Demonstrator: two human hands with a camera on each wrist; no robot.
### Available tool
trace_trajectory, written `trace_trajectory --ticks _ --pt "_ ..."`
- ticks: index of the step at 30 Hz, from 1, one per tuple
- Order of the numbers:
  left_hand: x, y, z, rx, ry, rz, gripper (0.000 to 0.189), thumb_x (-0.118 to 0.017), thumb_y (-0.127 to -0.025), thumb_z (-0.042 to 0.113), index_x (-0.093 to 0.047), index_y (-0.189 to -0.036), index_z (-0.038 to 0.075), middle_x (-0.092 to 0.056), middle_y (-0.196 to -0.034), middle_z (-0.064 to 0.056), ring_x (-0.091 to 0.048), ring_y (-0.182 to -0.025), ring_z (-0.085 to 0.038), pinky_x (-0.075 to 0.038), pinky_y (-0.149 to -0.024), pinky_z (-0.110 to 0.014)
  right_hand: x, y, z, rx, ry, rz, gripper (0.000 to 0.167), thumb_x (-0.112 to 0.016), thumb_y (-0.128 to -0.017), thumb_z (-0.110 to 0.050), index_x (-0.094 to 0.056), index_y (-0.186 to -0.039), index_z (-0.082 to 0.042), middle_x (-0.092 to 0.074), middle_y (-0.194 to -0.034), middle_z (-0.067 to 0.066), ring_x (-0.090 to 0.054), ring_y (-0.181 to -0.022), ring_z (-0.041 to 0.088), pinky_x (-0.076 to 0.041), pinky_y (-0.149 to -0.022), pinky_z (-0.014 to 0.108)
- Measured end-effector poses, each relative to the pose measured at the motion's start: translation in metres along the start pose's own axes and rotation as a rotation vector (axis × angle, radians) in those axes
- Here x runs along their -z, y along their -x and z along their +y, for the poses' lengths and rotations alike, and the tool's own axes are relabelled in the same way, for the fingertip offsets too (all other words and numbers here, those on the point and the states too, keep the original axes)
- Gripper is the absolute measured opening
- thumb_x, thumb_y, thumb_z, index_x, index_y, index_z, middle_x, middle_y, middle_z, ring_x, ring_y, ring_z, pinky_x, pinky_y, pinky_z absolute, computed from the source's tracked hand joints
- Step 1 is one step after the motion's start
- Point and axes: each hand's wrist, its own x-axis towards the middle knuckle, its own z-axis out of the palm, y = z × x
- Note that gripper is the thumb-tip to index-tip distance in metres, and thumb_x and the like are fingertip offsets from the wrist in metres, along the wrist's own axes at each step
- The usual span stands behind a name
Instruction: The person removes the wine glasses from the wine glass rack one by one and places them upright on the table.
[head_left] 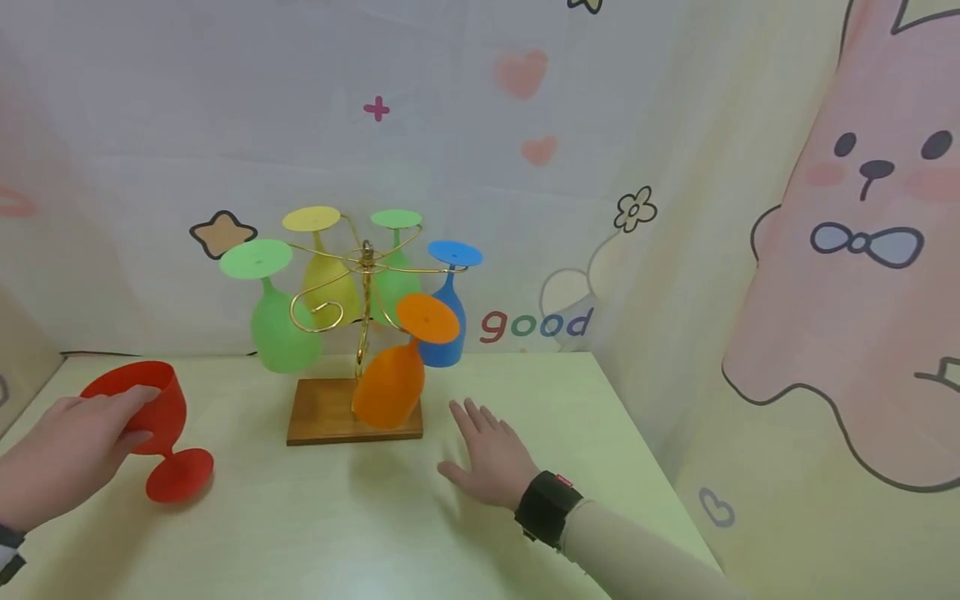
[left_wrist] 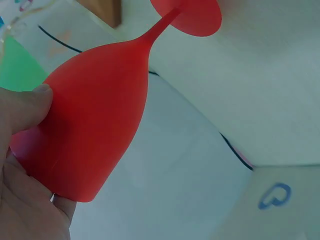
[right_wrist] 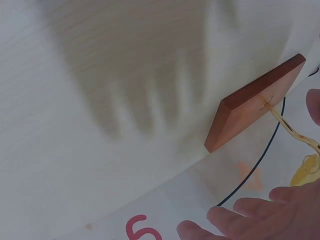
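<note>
At the left of the table, my left hand [head_left: 71, 446] grips a red plastic goblet [head_left: 171, 408] by its bowl, thumb on one side and fingers on the other. In the left wrist view, the goblet [left_wrist: 100, 110] has its stem and foot pointing away from the palm. My right hand [head_left: 491, 458] hovers above the table with fingers extended, holding nothing. Nearest to it is a gold wire glass rack [head_left: 367, 262] on a wooden base [head_left: 318, 421]. Upside down on the rack hang goblets: orange [head_left: 390, 387], blue [head_left: 447, 321], yellow [head_left: 330, 279] and two green ones [head_left: 281, 333].
The pale table [head_left: 277, 533] runs back to a printed curtain [head_left: 450, 100] with hearts and the word "good". At the rack's front left, one curled wire arm [head_left: 318, 321] bears no goblet. A large pink bear print [head_left: 847, 333] covers the right side curtain.
</note>
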Motion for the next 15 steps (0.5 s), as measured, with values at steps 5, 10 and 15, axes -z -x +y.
trace_trajectory --ticks 5,10,15 --pt "-0.005 0.005 -0.033 0.207 -0.062 -0.097 0.056 -0.08 -0.072 0.001 -0.047 -0.115 -0.01 -0.063 -0.078 -0.014 -0.057 -0.07 -0.034 -0.041 -0.071 -0.063 -0.001 0.002 -0.003 -0.005 -0.003 -0.011 0.086 -0.055 -0.09 -0.06 -0.021 -0.155 -0.016 -0.029 -0.156 0.012 -0.034 -0.138 0.034 -0.03 -0.109 0.054" --pt "-0.012 0.013 -0.047 0.326 -0.07 -0.072 0.062 -0.08 -0.068 -0.007 -0.041 -0.117 -0.01 -0.058 -0.08 -0.025 -0.05 -0.076 -0.046 -0.047 -0.071 -0.066 -0.003 0.0 -0.002 -0.012 -0.003 -0.019 0.085 -0.059 -0.09 -0.055 -0.02 -0.155 -0.015 -0.028 -0.156 0.012 -0.033 -0.139 0.033 -0.03 -0.11 0.053" --pt "-0.013 0.014 -0.047 0.318 -0.074 -0.057 0.064 -0.081 -0.066 -0.008 -0.041 -0.116 -0.01 -0.058 -0.082 -0.026 -0.048 -0.078 -0.049 -0.047 -0.069 -0.065 -0.006 -0.001 0.0 -0.025 -0.01 -0.03 0.086 -0.062 -0.09 -0.051 -0.02 -0.155 -0.015 -0.028 -0.156 0.013 -0.035 -0.138 0.033 -0.032 -0.109 0.052"
